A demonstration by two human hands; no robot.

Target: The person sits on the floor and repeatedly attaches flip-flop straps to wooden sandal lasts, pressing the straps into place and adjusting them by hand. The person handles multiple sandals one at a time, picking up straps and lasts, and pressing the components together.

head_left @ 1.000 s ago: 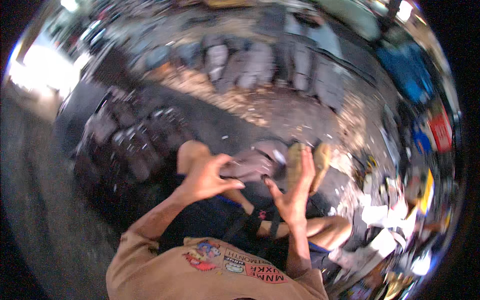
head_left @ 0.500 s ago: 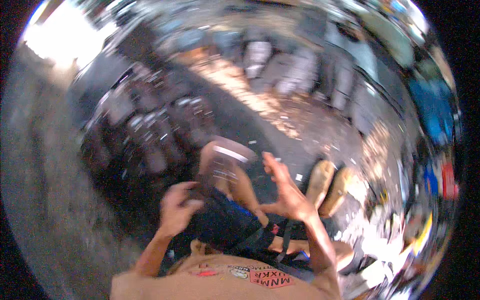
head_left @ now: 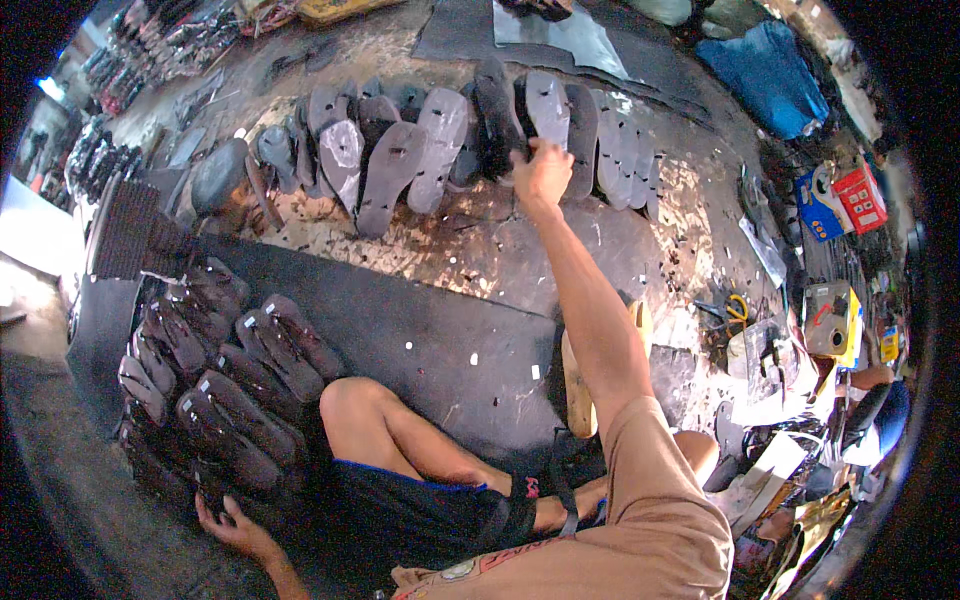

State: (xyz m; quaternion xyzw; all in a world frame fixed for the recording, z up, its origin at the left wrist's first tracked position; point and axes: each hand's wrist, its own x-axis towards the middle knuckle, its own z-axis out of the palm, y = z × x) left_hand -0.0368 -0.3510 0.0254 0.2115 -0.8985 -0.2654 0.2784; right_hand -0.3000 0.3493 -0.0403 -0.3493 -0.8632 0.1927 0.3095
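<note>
My right arm stretches across to a row of dark and grey sandal soles. There my right hand (head_left: 543, 175) has its fingers curled at the near end of a grey sandal sole (head_left: 547, 103), with a darker sole (head_left: 497, 115) just left of it. Part of the grip is hidden behind the hand. Low on the left, my left hand (head_left: 238, 528) has its fingers spread and holds nothing. It lies by the near edge of a pile of dark strapped sandals (head_left: 240, 415).
Under my right forearm is a pair of yellowish foot-shaped pieces (head_left: 578, 388). Yellow-handled scissors (head_left: 737, 310) lie to the right, near a red and blue box (head_left: 845, 203). A dark sheet (head_left: 400, 310) covers the floor before my bent knee. Blue cloth (head_left: 765, 78) lies far right.
My right hand has moved from above my lap far forward to the row of soles. My left hand has dropped down and left beside the sandals. The view has turned.
</note>
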